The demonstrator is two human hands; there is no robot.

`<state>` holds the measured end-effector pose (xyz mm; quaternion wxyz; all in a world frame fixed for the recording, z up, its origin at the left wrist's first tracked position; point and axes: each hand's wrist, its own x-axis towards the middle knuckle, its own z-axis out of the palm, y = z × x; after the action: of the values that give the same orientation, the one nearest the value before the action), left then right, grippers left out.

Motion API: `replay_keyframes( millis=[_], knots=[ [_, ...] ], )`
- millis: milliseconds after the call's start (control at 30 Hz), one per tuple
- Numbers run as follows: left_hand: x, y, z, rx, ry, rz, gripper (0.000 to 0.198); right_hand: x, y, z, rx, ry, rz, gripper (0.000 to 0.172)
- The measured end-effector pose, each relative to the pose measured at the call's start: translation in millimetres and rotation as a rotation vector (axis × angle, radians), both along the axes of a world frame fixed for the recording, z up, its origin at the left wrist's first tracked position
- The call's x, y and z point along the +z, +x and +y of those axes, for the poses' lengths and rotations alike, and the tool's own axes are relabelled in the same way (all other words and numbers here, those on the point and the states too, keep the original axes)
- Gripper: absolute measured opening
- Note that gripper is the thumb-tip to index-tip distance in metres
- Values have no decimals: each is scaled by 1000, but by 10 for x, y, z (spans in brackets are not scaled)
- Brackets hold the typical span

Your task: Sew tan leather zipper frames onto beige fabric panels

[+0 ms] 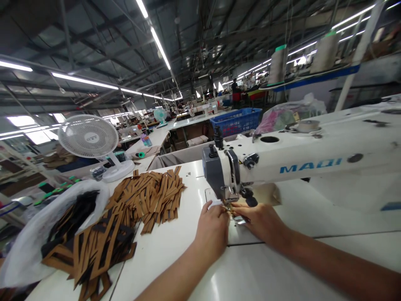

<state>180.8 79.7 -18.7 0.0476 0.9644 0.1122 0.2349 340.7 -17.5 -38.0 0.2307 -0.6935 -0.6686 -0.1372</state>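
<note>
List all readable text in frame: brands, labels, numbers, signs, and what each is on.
"MAQI": blue letters on the arm of the white sewing machine.
Logo on the hub of the white fan: too blurred to read.
Reddish marks at the blue basket: too blurred to tell whether they are lettering.
No other text or numbers that I can make out.

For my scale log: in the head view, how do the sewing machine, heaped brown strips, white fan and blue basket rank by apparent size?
1. Sewing machine
2. Brown strips, taken together
3. White fan
4. Blue basket
The basket stands farther back, so its true size is unsure.
</note>
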Motion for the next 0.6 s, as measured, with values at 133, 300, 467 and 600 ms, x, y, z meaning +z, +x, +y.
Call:
replay_keyframes(
  millis=[133, 300, 467, 600],
  knots=[
    [-44, 4, 5, -5, -20, -52, 21, -13, -37, 9, -9, -11, -15, 25],
    [-60, -2, 5, -14, -62, -127, 22, 61, 66, 49, -15, -26, -51, 24],
    [-22, -50, -54, 20, -84, -171, 22, 116, 261, -160, -103, -46, -91, 24],
    [-12, -86, -159, 53, -137, -132, 21, -173, -50, -587, -98, -7, -323, 30]
  ],
)
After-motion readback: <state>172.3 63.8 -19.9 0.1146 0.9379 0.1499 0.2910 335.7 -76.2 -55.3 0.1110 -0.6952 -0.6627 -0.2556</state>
